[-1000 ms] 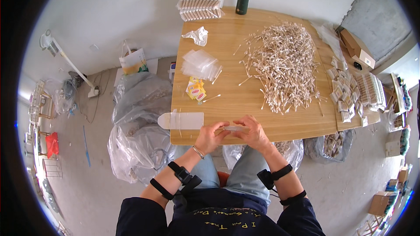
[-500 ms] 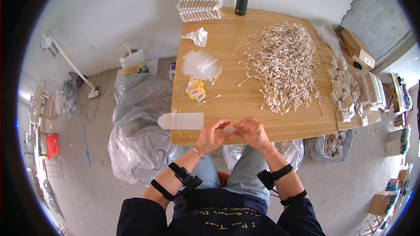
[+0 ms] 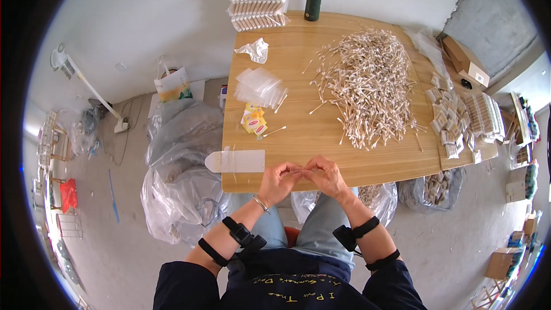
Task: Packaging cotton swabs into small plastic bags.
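Thin pale translucent piece point(image 3: 294, 171), perhaps of plastic, is between my two hands, above the near part of the brown wooden table point(image 3: 310, 143). Its long axis seems to go from left to right, but fingers hide most of it. My left hand point(image 3: 278, 182) pinches one end, my right hand point(image 3: 327, 178) the other; neither is clearly nearer. I count one piece, one flat white card point(image 3: 251, 161), one dark green cylindrical bottle point(image 3: 313, 1); the heaped white-tipped cotton swabs point(image 3: 373, 89) are uncountable.
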A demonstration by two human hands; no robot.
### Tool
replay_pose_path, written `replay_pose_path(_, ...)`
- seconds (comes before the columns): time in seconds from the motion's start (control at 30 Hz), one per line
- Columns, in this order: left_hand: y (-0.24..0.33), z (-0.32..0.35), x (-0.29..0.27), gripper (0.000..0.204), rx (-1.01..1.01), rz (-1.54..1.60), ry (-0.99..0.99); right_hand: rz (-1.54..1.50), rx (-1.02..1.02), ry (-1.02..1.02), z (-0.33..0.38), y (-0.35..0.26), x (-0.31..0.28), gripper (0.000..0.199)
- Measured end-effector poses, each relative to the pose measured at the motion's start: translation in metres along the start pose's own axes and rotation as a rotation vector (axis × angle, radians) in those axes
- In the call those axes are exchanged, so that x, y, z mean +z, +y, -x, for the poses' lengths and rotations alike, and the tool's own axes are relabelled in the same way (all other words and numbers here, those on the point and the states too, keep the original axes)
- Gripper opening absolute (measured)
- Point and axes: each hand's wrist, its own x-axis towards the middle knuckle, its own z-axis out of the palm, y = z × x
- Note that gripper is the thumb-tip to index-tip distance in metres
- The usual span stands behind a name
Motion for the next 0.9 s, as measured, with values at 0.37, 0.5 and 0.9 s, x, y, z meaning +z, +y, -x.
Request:
replay_pose_path(0.37, 0.007, -0.006, -0.004, 0.008, 0.003, -0.08, -0.022, 0.09, -0.218, 0.076, -0.002, -0.008, -0.005, 0.01)
replay_pose_path(0.5, 0.01, -0.004, -0.005, 0.014, 0.574, -0.659, 0.054, 0.366, -0.471, 0.163, 0.0, -0.015, -0.009, 0.015)
replay_pose_path(0.9, 0.021, 0.004, -0.015, 0.027, 0.856, -1.086, 0.086, 0.737, -0.751, 0.24, 0.007, -0.02, -0.012, 0.021)
